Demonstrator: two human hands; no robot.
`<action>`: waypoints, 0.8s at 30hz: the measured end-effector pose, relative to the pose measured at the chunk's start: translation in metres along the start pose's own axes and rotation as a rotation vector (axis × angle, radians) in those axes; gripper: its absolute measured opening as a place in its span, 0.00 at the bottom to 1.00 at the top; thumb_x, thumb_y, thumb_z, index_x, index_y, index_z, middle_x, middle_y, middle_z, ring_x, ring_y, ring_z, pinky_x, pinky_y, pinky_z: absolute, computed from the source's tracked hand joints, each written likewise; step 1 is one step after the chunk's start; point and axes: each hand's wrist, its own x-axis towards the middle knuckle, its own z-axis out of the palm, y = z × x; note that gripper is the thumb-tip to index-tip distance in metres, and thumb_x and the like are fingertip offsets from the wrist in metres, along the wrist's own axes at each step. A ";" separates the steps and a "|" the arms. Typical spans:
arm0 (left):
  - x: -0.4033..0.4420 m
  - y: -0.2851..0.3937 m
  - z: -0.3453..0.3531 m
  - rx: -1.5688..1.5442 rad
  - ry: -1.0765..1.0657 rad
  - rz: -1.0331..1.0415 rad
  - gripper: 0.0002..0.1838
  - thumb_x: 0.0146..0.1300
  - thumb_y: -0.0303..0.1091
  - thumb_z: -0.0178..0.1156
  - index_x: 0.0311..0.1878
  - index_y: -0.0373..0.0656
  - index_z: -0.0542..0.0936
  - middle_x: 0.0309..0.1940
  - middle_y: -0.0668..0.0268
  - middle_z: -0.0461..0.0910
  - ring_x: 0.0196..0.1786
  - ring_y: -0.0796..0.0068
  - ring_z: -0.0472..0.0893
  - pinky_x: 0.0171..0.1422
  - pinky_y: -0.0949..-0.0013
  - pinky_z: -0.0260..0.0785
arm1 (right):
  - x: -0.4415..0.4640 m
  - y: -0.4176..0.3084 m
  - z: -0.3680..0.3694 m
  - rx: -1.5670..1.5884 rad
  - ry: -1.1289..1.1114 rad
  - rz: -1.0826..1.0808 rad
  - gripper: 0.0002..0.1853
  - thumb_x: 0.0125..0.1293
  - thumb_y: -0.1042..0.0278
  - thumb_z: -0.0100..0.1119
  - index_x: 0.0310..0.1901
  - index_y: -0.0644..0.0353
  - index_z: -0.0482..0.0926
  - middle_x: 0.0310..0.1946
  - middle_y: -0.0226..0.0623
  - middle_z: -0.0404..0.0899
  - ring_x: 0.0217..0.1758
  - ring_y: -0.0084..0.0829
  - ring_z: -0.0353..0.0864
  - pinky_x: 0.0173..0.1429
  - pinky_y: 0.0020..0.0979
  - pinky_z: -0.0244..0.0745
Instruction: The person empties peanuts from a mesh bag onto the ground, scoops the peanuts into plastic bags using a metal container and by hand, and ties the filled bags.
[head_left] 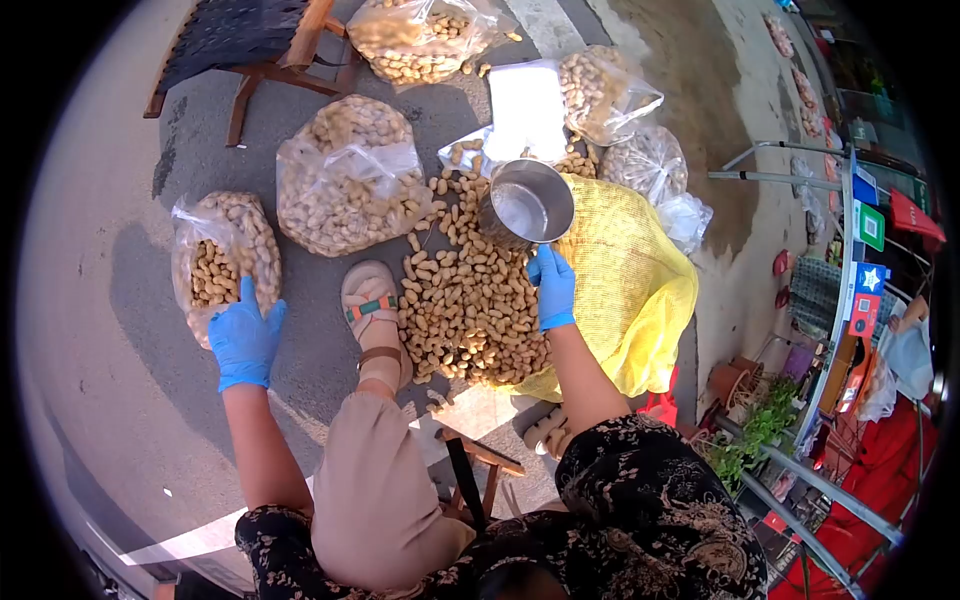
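Note:
My left hand, in a blue glove, is at the lower right edge of an open clear plastic bag of peanuts. Its index finger stretches over the bag and the thumb stands apart; whether it touches the plastic I cannot tell. My right hand, also gloved in blue, is closed at the near side of a metal cup, whose handle, if any, is hidden. The cup is above the far right part of a heap of unshelled peanuts. Beneath that heap's right side spreads a yellow mesh sack.
Filled peanut bags stand around: a large one in the middle left, another at the back, and two at the right. White plastic bags lie behind the cup. A wooden folding chair stands far left; metal rails run along the right.

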 end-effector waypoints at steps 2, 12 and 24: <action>0.018 0.013 0.005 -0.017 0.072 0.075 0.31 0.57 0.50 0.58 0.58 0.38 0.69 0.28 0.52 0.79 0.29 0.56 0.80 0.35 0.58 0.71 | 0.028 -0.002 -0.032 0.183 0.178 -0.048 0.19 0.67 0.57 0.52 0.21 0.59 0.72 0.17 0.26 0.69 0.19 0.17 0.61 0.26 0.21 0.57; 0.102 0.225 0.021 -0.369 0.101 0.624 0.27 0.56 0.41 0.59 0.58 0.42 0.68 0.56 0.48 0.69 0.53 0.52 0.73 0.56 0.59 0.67 | 0.101 0.014 -0.155 0.283 0.642 -0.058 0.21 0.66 0.47 0.48 0.38 0.60 0.73 0.31 0.31 0.77 0.26 0.20 0.69 0.31 0.23 0.67; 0.201 0.435 0.029 -0.141 0.192 0.556 0.43 0.51 0.51 0.63 0.69 0.57 0.55 0.66 0.43 0.50 0.62 0.44 0.63 0.62 0.54 0.62 | 0.072 0.073 -0.202 0.058 0.845 0.009 0.18 0.64 0.61 0.53 0.51 0.63 0.70 0.47 0.38 0.64 0.45 0.28 0.65 0.54 0.31 0.63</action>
